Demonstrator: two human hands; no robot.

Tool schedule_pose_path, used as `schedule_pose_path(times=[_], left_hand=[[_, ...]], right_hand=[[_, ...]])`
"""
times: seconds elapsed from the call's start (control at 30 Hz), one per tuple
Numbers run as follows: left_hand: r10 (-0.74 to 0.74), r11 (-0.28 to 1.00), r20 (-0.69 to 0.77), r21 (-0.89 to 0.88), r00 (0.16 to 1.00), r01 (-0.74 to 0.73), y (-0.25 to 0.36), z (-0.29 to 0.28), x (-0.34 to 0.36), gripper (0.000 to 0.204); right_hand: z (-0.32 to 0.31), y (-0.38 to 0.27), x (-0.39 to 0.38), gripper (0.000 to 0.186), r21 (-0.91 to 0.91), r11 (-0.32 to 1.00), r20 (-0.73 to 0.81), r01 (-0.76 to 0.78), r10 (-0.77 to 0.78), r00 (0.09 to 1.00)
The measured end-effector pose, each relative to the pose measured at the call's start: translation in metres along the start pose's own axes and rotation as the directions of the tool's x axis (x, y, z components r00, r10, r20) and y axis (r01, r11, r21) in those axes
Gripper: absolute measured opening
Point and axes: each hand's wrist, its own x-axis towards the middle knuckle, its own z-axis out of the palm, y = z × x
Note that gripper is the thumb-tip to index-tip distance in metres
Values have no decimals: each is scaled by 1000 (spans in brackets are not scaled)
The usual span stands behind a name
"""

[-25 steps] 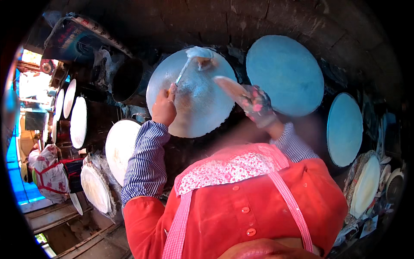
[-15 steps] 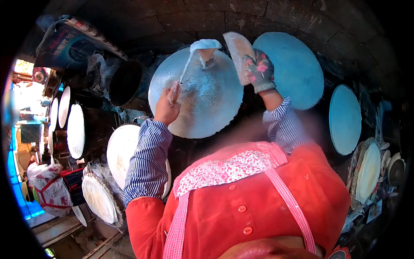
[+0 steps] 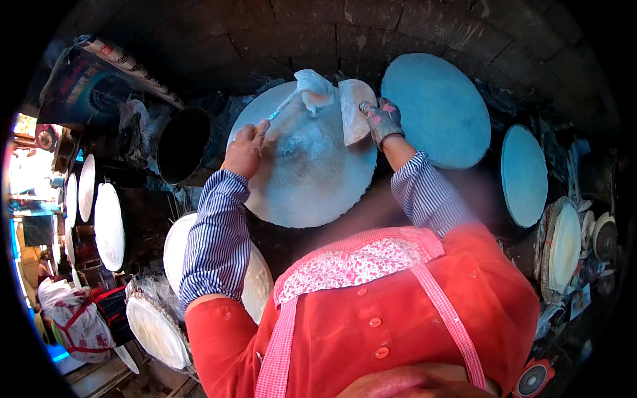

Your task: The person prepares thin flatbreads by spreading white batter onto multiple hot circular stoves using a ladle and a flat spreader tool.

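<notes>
The person's bare left hand (image 3: pixel 245 149) is closed around the handle of a thin stick (image 3: pixel 282 108), which slants up and to the right over a large round griddle (image 3: pixel 305 179). At the stick's far end hangs a wet-looking white mass (image 3: pixel 315 89), above the griddle's upper part; whether it touches the surface cannot be told. The right hand (image 3: pixel 385 123), in a grey glove with pink flowers, grips the curved side of a pale half-moon scraper (image 3: pixel 353 109), its straight edge turned toward the white mass and near it. The scraper overlaps the griddle's upper right part, though contact cannot be made out. The griddle lies in front of the person, its middle bare of either hand, with a whitish, patchy surface. Just beyond its right edge sits another large disc (image 3: pixel 438 109), tinted blue, and a narrower-looking disc (image 3: pixel 524 176) stands farther right. To the griddle's left is a dark round pot (image 3: pixel 184 146), while a pale disc (image 3: pixel 257 285) lies partly behind the left forearm's striped sleeve (image 3: pixel 219 225)
</notes>
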Motion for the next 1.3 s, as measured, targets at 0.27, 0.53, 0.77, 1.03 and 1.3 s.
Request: schedule_pose_path(times=[0.27,0.53,0.77,1.03,1.3], left_hand=[[8,997,-53,79,999,-4,10,1,-14,56],[-214,956,-41,-213,976,201,12,-2,-31,55],[-231,935,25,-271,973,229,49,16,-25,49],[-340,937,-90,-119,936,329,42,3,-64,56],[-322,945,-61,38,945,324,46,-2,-82,59]], right_hand=[[29,-48,-5,52,-468,884,-9,-7,3,1000],[1,-41,5,39,-311,948,-6,65,-70,998],[35,-54,0,53,-524,833,74,180,-166,983],[16,-52,4,45,-380,925,24,-14,25,999],[73,-48,-7,44,-629,663,223,405,-345,912]])
